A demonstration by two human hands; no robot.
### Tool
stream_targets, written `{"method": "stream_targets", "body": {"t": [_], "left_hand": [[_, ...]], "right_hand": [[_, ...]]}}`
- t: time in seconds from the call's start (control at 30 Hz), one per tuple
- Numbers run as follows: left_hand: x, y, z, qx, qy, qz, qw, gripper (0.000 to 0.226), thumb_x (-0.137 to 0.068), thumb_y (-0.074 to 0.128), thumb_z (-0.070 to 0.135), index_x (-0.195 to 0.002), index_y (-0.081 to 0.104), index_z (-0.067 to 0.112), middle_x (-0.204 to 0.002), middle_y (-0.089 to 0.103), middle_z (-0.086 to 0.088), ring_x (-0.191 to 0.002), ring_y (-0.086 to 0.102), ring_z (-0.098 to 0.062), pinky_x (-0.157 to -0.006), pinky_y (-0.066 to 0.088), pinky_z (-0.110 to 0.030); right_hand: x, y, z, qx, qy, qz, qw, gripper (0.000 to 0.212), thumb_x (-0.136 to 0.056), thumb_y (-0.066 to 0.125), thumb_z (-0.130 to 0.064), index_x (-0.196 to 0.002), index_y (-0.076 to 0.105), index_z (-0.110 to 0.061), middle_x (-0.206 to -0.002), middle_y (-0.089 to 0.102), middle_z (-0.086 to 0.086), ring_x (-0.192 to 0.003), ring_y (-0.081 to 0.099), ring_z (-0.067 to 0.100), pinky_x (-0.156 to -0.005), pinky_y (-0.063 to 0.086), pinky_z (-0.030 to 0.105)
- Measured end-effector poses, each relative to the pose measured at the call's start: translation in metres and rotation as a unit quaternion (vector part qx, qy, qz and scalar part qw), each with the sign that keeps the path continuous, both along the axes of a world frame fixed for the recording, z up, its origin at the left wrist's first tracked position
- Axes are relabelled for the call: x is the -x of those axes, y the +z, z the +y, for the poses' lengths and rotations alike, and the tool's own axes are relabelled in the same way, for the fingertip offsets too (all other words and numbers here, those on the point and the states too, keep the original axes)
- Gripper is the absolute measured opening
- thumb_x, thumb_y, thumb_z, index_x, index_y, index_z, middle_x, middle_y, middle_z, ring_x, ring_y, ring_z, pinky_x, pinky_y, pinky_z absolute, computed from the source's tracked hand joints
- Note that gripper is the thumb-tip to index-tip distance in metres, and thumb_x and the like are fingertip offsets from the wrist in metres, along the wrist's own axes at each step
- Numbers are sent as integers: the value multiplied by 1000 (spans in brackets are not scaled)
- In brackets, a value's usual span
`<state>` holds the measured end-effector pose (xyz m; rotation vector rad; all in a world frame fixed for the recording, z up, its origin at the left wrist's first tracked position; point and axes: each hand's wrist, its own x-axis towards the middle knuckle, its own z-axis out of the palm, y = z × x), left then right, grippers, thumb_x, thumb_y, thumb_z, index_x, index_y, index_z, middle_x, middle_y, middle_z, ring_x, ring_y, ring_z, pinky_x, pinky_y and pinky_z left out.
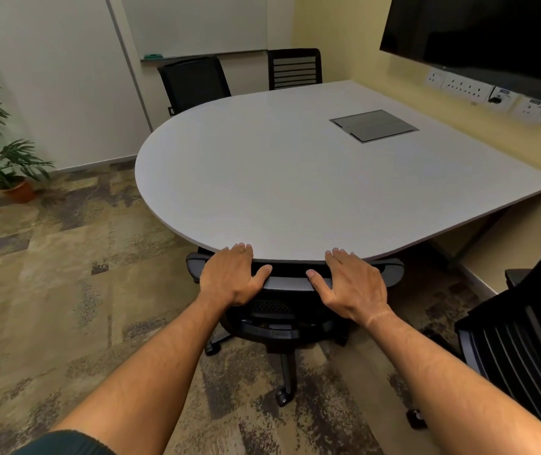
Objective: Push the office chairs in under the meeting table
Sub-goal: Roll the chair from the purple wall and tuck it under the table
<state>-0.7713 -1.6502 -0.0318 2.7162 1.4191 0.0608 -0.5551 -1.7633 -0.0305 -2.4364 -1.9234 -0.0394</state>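
Note:
A black office chair (290, 284) stands right in front of me, its seat hidden under the rounded end of the grey meeting table (262, 178). Its top rail sits against the table's edge. My left hand (231, 275) grips the left part of that rail, thumb on the near side. My right hand (352, 284) grips the right part in the same way. A second black chair (522, 349) stands to my right, out from the table. Two more black chairs (195, 83) (295, 68) stand at the far side.
A potted plant (3, 152) sits on the patterned carpet at the left wall. A whiteboard (193, 24) hangs on the far wall. On the right wall hang a dark screen (479, 37) and a row of sockets (479, 90). A metal cable hatch (374, 125) lies in the tabletop.

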Motion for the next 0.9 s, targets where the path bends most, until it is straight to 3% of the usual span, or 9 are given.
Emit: {"method": "stream_targets", "body": {"t": [0.37, 0.7, 0.9], "left_hand": [[-32, -4, 19, 11, -6, -1, 1000, 83, -97, 22, 61, -153, 17, 0, -161, 21, -19, -150, 17, -27, -123, 10, -37], [-74, -5, 26, 14, 7, -9, 1000, 84, -97, 22, 62, -153, 20, 0, -160, 24, -18, -149, 20, -26, -123, 13, -37], [-83, -8, 25, 10, 23, -8, 1000, 85, -96, 23, 62, -153, 21, 0, -159, 25, -19, -149, 21, -26, -121, 13, -37]], "right_hand": [[-32, 4, 17, -2, 7, -7, 1000, 96, -87, 4, -73, -147, 40, -6, -153, 41, 14, -142, 36, 26, -118, 26, 37], [-79, 6, 33, -7, 28, -16, 999, 99, -85, 3, -74, -146, 41, -5, -153, 40, 16, -143, 34, 27, -120, 19, 37], [-93, 4, 35, -16, 45, -10, 999, 91, -91, 13, -71, -146, 41, -4, -153, 41, 17, -143, 35, 28, -120, 19, 37]]}}
